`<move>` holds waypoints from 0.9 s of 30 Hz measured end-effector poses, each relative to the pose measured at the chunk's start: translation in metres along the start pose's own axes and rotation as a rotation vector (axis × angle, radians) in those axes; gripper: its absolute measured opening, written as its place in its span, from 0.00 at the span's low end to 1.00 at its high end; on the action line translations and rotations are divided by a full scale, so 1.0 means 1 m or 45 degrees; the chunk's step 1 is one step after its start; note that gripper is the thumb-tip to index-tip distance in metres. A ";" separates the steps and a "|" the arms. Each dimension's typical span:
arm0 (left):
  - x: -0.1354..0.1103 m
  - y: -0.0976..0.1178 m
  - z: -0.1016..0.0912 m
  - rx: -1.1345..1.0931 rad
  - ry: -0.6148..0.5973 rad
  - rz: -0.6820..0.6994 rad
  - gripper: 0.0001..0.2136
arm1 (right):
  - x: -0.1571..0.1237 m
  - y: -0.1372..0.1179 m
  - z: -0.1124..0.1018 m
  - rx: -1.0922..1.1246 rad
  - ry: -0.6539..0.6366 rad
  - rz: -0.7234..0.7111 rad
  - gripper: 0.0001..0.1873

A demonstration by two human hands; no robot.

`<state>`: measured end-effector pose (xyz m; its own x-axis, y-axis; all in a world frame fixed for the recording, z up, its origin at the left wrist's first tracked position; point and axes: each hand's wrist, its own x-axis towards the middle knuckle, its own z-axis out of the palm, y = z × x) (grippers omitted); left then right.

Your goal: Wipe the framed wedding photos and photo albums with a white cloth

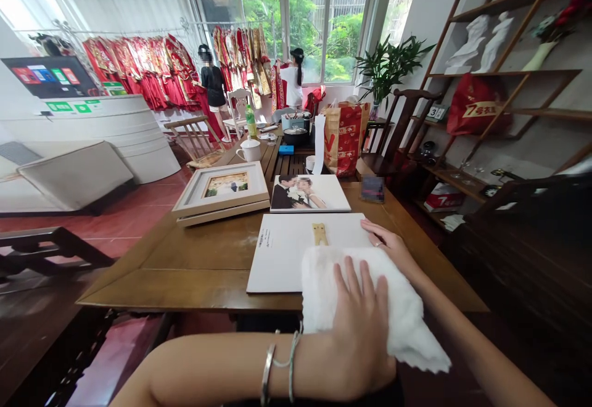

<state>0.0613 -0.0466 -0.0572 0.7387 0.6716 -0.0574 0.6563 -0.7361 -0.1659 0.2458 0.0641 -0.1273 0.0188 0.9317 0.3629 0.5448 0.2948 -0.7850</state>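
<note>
A white picture panel (282, 259) lies on the wooden table, with small print at its left and a gold bracket (319, 233) on its face. Over its near right part spreads a white cloth (319, 277), hanging past the table's front edge. My left hand (363, 308) lies on the cloth with fingers stretched and apart, bracelets on its wrist. My right hand (386, 240), wearing a ring, grips the panel's far right edge; its thumb is hidden. Just beyond the panel is a couple's photo panel (309, 194). Left of that, framed pictures (222, 192) are stacked.
A dark small block (372, 189) sits at the table's right. Farther back stand a white teapot (250, 149), a bottle (250, 122), a blue box (285, 150) and a red paper bag (345, 142). Chairs flank the table; two people stand near red garments (148, 68).
</note>
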 end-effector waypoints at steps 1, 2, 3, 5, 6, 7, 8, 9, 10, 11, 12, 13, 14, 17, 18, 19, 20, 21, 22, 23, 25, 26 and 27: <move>0.003 -0.005 -0.002 -0.008 -0.014 -0.009 0.42 | 0.000 0.000 0.000 -0.008 -0.001 -0.010 0.19; 0.009 -0.011 -0.003 -0.018 -0.028 -0.028 0.41 | 0.000 0.000 0.000 -0.009 -0.001 -0.021 0.19; 0.018 -0.019 -0.003 -0.030 -0.040 -0.058 0.40 | -0.001 0.000 0.000 -0.007 0.002 -0.031 0.19; 0.038 -0.038 -0.003 -0.055 -0.058 -0.121 0.39 | -0.001 0.001 0.000 -0.003 0.007 -0.045 0.21; 0.049 -0.048 -0.001 -0.068 -0.060 -0.138 0.38 | -0.001 0.001 0.000 -0.004 0.006 -0.050 0.21; 0.060 -0.058 0.000 -0.080 -0.055 -0.140 0.37 | -0.002 0.000 0.000 -0.008 0.000 -0.059 0.21; 0.069 -0.068 0.003 -0.089 -0.044 -0.134 0.36 | -0.002 -0.001 0.000 -0.018 -0.009 -0.072 0.22; 0.077 -0.076 0.005 -0.094 -0.026 -0.121 0.36 | -0.002 -0.002 0.000 -0.034 -0.014 -0.085 0.22; 0.084 -0.084 0.007 -0.096 -0.008 -0.106 0.35 | -0.002 -0.003 0.000 -0.054 -0.010 -0.093 0.23; 0.089 -0.090 0.009 -0.095 0.012 -0.095 0.34 | -0.002 -0.004 0.001 -0.077 0.001 -0.096 0.24; 0.092 -0.094 0.011 -0.091 0.031 -0.089 0.34 | -0.003 -0.005 0.001 -0.101 0.015 -0.096 0.25; 0.094 -0.097 0.013 -0.086 0.046 -0.088 0.34 | -0.003 -0.006 0.001 -0.123 0.030 -0.096 0.26; 0.094 -0.098 0.014 -0.082 0.058 -0.086 0.34 | -0.003 -0.006 0.002 -0.138 0.037 -0.099 0.26; 0.086 -0.090 0.013 -0.069 0.064 -0.088 0.35 | -0.005 -0.005 0.001 -0.146 0.007 -0.119 0.28; 0.080 -0.084 0.012 -0.060 0.052 -0.085 0.36 | -0.005 -0.005 0.001 -0.138 0.000 -0.117 0.28; 0.072 -0.077 0.011 -0.046 0.037 -0.076 0.37 | -0.005 -0.004 0.001 -0.128 -0.001 -0.112 0.28; 0.063 -0.070 0.009 -0.027 0.027 -0.061 0.38 | -0.005 -0.004 0.000 -0.117 -0.002 -0.110 0.28; 0.053 -0.062 0.007 -0.004 0.022 -0.040 0.39 | -0.005 -0.003 0.000 -0.107 -0.003 -0.112 0.27; 0.043 -0.054 0.005 0.020 0.019 -0.012 0.40 | -0.005 -0.003 0.000 -0.097 -0.007 -0.118 0.26; 0.032 -0.047 0.004 0.041 0.017 0.018 0.40 | -0.005 -0.003 0.000 -0.089 -0.013 -0.125 0.25; 0.014 -0.037 0.002 0.060 0.005 0.070 0.41 | -0.004 -0.003 0.001 -0.084 -0.010 -0.127 0.22; 0.009 -0.036 0.001 0.057 -0.003 0.087 0.41 | -0.004 -0.003 0.002 -0.085 -0.002 -0.122 0.20; 0.006 -0.036 0.000 0.046 -0.007 0.093 0.41 | -0.004 -0.004 0.003 -0.088 0.005 -0.118 0.20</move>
<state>0.0421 -0.0160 -0.0520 0.7837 0.6165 -0.0758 0.5944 -0.7798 -0.1967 0.2417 0.0601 -0.1272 -0.0313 0.9000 0.4347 0.6010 0.3645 -0.7113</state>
